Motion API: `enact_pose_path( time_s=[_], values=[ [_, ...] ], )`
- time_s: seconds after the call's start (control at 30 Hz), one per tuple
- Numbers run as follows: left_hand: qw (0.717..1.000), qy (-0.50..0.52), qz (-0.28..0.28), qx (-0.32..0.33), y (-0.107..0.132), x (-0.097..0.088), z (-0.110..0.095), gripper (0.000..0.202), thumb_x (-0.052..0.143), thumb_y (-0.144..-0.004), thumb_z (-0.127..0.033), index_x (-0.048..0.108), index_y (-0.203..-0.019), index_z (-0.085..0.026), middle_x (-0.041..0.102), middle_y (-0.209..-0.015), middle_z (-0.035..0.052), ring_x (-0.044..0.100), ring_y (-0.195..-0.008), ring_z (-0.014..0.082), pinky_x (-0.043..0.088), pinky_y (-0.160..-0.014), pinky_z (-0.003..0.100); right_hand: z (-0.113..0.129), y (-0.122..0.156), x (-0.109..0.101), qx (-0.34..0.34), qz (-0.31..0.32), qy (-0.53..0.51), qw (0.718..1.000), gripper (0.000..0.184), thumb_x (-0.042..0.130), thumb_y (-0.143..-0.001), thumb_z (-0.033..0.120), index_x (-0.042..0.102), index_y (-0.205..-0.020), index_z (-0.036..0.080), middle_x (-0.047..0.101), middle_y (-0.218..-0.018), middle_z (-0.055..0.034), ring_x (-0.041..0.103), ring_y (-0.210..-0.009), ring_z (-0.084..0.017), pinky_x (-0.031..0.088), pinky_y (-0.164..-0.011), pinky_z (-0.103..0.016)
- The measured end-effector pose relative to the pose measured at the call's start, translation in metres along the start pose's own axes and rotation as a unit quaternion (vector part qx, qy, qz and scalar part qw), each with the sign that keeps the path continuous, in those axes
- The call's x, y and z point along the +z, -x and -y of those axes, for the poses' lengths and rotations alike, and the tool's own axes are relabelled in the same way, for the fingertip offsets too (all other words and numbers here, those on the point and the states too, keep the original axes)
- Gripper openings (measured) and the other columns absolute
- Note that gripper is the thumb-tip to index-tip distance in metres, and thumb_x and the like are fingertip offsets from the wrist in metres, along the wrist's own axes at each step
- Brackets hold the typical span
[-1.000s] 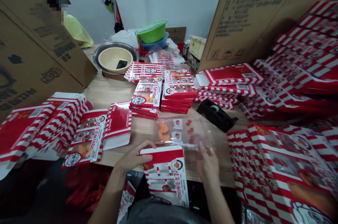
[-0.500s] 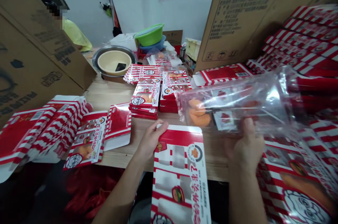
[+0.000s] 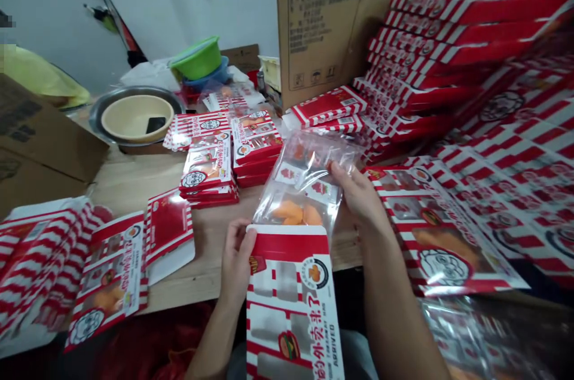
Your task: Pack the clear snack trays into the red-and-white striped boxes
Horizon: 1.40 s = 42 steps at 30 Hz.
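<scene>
My left hand [image 3: 237, 257] grips the top left corner of a red-and-white striped cardboard sleeve [image 3: 293, 302] held upright over my lap. My right hand [image 3: 361, 198] holds a clear plastic tray [image 3: 305, 183] with orange and red toy pieces inside. The tray's lower end meets the sleeve's open top edge; the orange pieces sit just above that edge. Both hands have their fingers closed on what they hold.
Stacks of finished striped boxes [image 3: 213, 171] stand on the wooden table [image 3: 130, 183]. Flat sleeves [image 3: 49, 260] pile at the left, many more boxes [image 3: 452, 63] at the right. Basins [image 3: 134, 117], a green bowl [image 3: 197, 57] and cardboard cartons [image 3: 323, 15] stand behind.
My right hand has brought the clear tray down from the right and turned it end-on to the sleeve's open top. The view has swung to the right.
</scene>
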<state>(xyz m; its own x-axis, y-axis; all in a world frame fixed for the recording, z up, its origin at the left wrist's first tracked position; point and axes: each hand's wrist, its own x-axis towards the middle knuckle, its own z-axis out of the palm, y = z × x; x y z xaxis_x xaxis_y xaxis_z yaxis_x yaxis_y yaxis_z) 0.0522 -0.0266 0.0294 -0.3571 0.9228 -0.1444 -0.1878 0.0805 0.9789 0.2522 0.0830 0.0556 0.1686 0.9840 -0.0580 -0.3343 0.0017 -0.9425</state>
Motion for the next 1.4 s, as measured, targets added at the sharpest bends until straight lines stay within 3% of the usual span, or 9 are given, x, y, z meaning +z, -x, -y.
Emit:
enact_pose_path(
  time_s=[0.1, 0.3, 0.47, 0.6, 0.73, 0.97, 1.13, 1.27, 1.4],
  values=[
    [1.0, -0.02, 0.011, 0.006, 0.004, -0.003, 0.003, 0.03, 0.061, -0.079, -0.045, 0.049, -0.097, -0.025, 0.057, -0.082, -0.0041, 0.056, -0.07, 0.0119, 0.045, -0.064, 0.02, 0.007, -0.002, -0.003, 0.016, 0.074, 0.04, 0.996, 0.039, 0.076, -0.065, 0.049, 0.07, -0.088, 0.019, 0.07, -0.073, 0.0007, 0.064, -0.064, -0.017, 0.051, -0.064, -0.031],
    [0.991, -0.069, 0.108, 0.033, 0.007, -0.011, -0.003, 0.034, 0.06, -0.079, -0.046, 0.052, -0.062, -0.017, 0.054, -0.073, -0.0011, 0.05, -0.068, 0.0127, 0.042, -0.063, 0.021, 0.017, 0.009, 0.004, -0.021, 0.176, 0.136, 0.975, 0.039, 0.075, -0.07, 0.044, 0.068, -0.1, 0.019, 0.071, -0.097, -0.0027, 0.064, -0.088, -0.02, 0.05, -0.082, -0.035],
    [0.976, -0.103, 0.183, 0.061, 0.009, -0.009, -0.01, 0.036, 0.063, -0.078, -0.041, 0.055, -0.053, -0.017, 0.05, -0.063, 0.0004, 0.048, -0.066, 0.0154, 0.041, -0.066, 0.025, 0.012, 0.016, 0.014, -0.152, 0.087, 0.114, 0.978, 0.077, 0.073, -0.072, 0.033, 0.036, -0.14, 0.032, 0.059, -0.125, -0.0031, 0.063, -0.098, -0.02, 0.052, -0.081, -0.034],
    [0.978, -0.105, 0.151, 0.101, 0.013, -0.011, -0.003, 0.033, 0.06, -0.081, -0.041, 0.052, -0.058, -0.018, 0.051, -0.067, 0.0003, 0.048, -0.069, 0.0156, 0.041, -0.07, 0.026, 0.002, 0.021, 0.005, -0.104, 0.111, 0.159, 0.976, 0.048, 0.066, -0.076, 0.036, 0.057, -0.122, 0.027, 0.064, -0.115, -0.0031, 0.064, -0.09, -0.019, 0.053, -0.075, -0.033],
    [0.979, -0.097, 0.139, 0.111, 0.017, -0.016, 0.003, 0.03, 0.058, -0.081, -0.043, 0.053, -0.064, -0.019, 0.054, -0.076, 0.0014, 0.053, -0.084, 0.0188, 0.041, -0.079, 0.026, -0.003, 0.033, -0.012, -0.1, 0.124, 0.178, 0.971, 0.062, 0.07, -0.072, 0.035, 0.05, -0.13, 0.028, 0.053, -0.134, -0.0034, 0.055, -0.113, -0.022, 0.049, -0.088, -0.033],
    [0.981, -0.088, 0.168, 0.047, 0.019, -0.008, 0.006, 0.025, 0.06, -0.081, -0.04, 0.052, -0.072, -0.019, 0.054, -0.071, -0.0016, 0.052, -0.068, 0.0131, 0.043, -0.064, 0.022, 0.018, 0.043, -0.018, -0.021, 0.198, 0.211, 0.957, 0.061, 0.075, -0.066, 0.034, 0.055, -0.123, 0.023, 0.068, -0.091, -0.0012, 0.059, -0.061, -0.014, 0.05, -0.051, -0.024],
    [0.995, 0.028, 0.07, 0.064, 0.016, 0.0, 0.01, 0.046, 0.067, -0.074, -0.039, 0.045, -0.111, -0.024, 0.058, -0.113, 0.0052, 0.058, -0.093, 0.0168, 0.046, -0.08, 0.026, 0.005, 0.052, -0.022, 0.082, 0.33, 0.217, 0.915, 0.052, 0.068, -0.073, 0.048, 0.061, -0.118, 0.025, 0.069, -0.079, -0.0011, 0.064, -0.067, -0.018, 0.052, -0.057, -0.028],
    [0.994, -0.003, 0.108, 0.027, 0.013, -0.005, 0.01, 0.028, 0.064, -0.076, -0.042, 0.055, -0.091, -0.021, 0.062, -0.094, 0.0024, 0.057, -0.079, 0.0147, 0.045, -0.071, 0.024, -0.023, 0.065, -0.032, 0.032, 0.23, 0.147, 0.962, 0.038, 0.069, -0.07, 0.057, 0.075, -0.078, 0.02, 0.069, -0.098, -0.0073, 0.061, -0.099, -0.023, 0.049, -0.082, -0.03],
    [0.988, -0.033, 0.15, -0.005, 0.013, -0.013, 0.008, 0.032, 0.064, -0.075, -0.048, 0.057, -0.07, -0.017, 0.059, -0.07, -0.0006, 0.054, -0.066, 0.013, 0.043, -0.061, 0.022, -0.043, 0.091, -0.036, 0.118, 0.102, 0.041, 0.987, 0.036, 0.08, -0.054, 0.053, 0.065, -0.057, 0.021, 0.067, -0.065, -0.001, 0.06, -0.055, -0.016, 0.049, -0.052, -0.026]
  ],
)
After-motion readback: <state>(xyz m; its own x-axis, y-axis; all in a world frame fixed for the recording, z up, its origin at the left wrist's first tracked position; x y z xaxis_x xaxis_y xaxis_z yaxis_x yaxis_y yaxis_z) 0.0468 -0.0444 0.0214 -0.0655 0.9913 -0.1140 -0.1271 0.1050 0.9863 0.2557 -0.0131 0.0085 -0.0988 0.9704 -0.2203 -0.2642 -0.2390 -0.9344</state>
